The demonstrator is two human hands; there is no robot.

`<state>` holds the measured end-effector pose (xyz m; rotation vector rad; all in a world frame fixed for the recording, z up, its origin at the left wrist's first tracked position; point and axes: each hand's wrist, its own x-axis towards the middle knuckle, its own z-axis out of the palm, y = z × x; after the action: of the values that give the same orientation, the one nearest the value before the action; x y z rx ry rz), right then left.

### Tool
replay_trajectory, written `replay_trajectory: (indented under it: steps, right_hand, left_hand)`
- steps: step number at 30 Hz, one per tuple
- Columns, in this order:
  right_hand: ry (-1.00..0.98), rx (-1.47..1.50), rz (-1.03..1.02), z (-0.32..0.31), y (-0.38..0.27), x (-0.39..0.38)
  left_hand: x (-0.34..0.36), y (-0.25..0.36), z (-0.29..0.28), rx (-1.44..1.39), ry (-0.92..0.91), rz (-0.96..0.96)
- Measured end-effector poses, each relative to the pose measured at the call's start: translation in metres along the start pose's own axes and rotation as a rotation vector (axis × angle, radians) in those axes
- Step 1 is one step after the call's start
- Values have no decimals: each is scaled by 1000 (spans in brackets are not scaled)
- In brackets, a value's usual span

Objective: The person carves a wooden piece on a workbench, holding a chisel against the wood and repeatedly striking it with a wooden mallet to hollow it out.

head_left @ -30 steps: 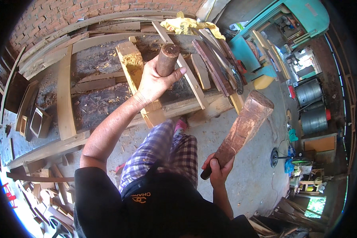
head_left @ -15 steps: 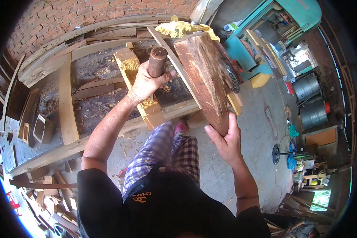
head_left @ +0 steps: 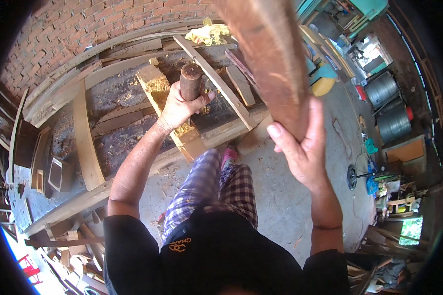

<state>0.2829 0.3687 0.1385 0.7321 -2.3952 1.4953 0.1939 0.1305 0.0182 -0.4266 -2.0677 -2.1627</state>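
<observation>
My left hand (head_left: 176, 110) is wrapped round a thick, dark round wooden handle (head_left: 190, 81) that stands upright. What lies below the handle is hidden by the hand. Beneath it a pale yellow wooden beam (head_left: 192, 148) lies across the bench, with yellow shavings (head_left: 158, 83) on its far part and near the hand. In my right hand (head_left: 302, 150) is the narrow end of a heavy, tapered brown wooden club (head_left: 275, 64). The club is raised, blurred by motion, and its far end runs out of the top of the view.
The workbench (head_left: 125, 132) carries several loose boards, including a long narrow plank (head_left: 216, 83) and a pale board (head_left: 86, 142). A yellow bag (head_left: 209, 34) lies at the back by the brick wall (head_left: 133, 19). Metal drums (head_left: 394, 123) and a fan (head_left: 352, 177) stand at right.
My right hand has swung the club upward and to the right. The left hand stays round the handle over the beam. The whole view has shifted slightly.
</observation>
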Motion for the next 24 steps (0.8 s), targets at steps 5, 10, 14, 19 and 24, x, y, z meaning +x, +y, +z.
replay_trajectory:
  steps: [5, 10, 14, 19, 24]
  right_hand:
    - [-316, -549, -23, 5, -12, 15]
    - [-177, -166, -39, -1, -22, 13]
    - [-305, -397, -106, 9, -15, 11]
    - [-304, -583, -200, 17, -4, 11]
    - [-257, -403, -434, 23, -12, 20]
  left_hand:
    - [-5, -1, 5, -82, 41, 28]
    - [-11, -6, 3, -19, 91, 56]
    - [-21, -17, -4, -24, 82, 72]
    - [-30, -30, -13, 2, 172, 130]
    - [-42, -32, -12, -97, 14, 121]
